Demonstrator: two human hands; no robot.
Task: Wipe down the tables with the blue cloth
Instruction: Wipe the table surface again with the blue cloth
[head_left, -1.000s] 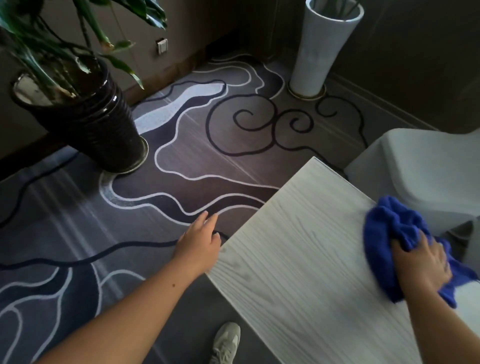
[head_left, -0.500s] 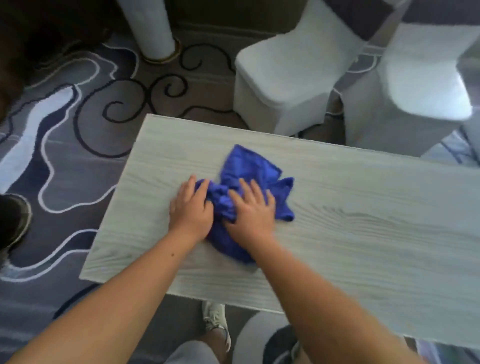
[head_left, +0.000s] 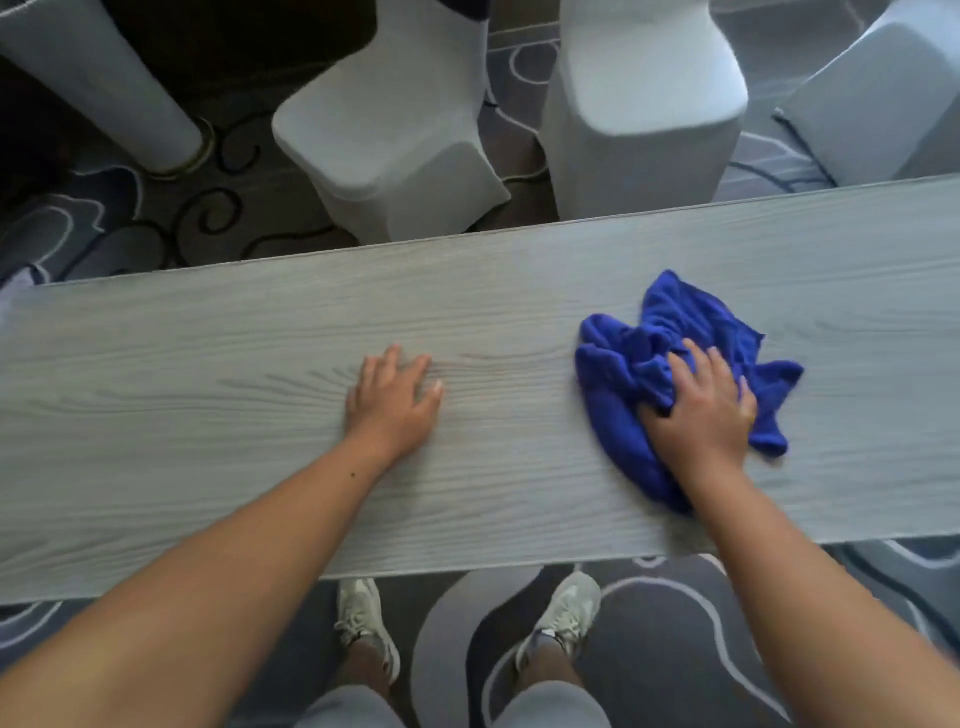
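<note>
Right hand is pressing down on the bunched blue cloth, right side of the worktop. Left hand is lying flat, fingers spread, empty. Cloth looks soft, light; palm the middle.

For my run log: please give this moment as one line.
step: wiping | right hand: on cloth | left hand: flat on table

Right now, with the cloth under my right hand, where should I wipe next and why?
Probably sweep the right hand and blue cloth further right: bare table runs on that way, while the left hand rests flat beside it, steadying you.
</note>
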